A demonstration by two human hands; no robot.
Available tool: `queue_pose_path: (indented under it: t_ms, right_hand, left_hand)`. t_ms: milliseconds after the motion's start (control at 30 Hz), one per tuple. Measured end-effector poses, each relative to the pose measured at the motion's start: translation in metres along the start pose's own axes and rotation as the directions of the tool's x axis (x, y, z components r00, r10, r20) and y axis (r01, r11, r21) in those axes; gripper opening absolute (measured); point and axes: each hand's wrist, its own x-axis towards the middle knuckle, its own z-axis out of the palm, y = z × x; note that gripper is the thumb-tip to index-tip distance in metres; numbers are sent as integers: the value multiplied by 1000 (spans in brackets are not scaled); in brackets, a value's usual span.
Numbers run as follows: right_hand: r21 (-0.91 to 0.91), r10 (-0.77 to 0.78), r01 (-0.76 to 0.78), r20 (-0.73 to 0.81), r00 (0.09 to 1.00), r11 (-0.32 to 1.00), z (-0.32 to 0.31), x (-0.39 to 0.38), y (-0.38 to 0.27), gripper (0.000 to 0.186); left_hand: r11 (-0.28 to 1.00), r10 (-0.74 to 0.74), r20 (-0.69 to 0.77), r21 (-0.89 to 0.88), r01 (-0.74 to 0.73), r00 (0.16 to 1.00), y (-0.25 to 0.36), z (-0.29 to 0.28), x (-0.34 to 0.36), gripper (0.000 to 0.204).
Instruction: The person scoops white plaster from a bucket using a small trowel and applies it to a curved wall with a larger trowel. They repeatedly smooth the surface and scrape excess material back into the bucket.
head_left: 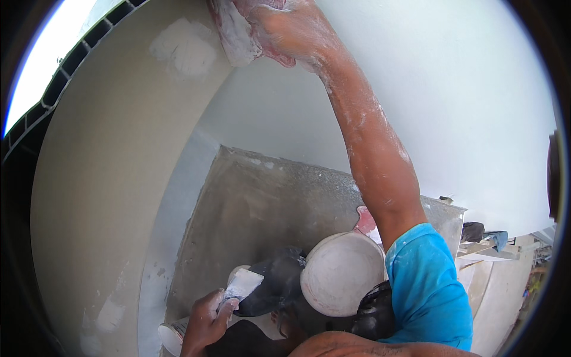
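Note:
My right hand (pixel 279 33) is raised high at the wall corner, fingers wrapped round a red plastic spreader (pixel 238 33) smeared with white paste, beside a pale patch (pixel 183 47) on the left wall. My arm is dusted with white. Low in the view, my left hand (pixel 217 315) grips a putty knife (pixel 244 283) with white paste on its blade. A large round white bucket (pixel 342 268) stands below my right arm, with another red spreader (pixel 367 220) behind it.
The beige wall (pixel 101 196) meets a white wall (pixel 470 101) above a grey concrete floor (pixel 232 190). A white container (pixel 171 339) lies at the lower left. At the right, a ledge (pixel 496 253) carries dark cloths and scraps. A bright grilled opening (pixel 41 65) is at the upper left.

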Motion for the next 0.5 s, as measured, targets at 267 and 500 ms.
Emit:
queue_pose_path:
  t_ms: [267,500]
  right_hand:
    - [-153,-11,-16,-176,984,988,26,-20,-31,54]
    - [17,-6,6,-47,999,1000,27,7,16,46]
  left_hand:
    - [1000,-22,8,-14,22,1000,7,0,2,22]
    - [1000,-24,5,-14,24,1000,-2,2,0,22]
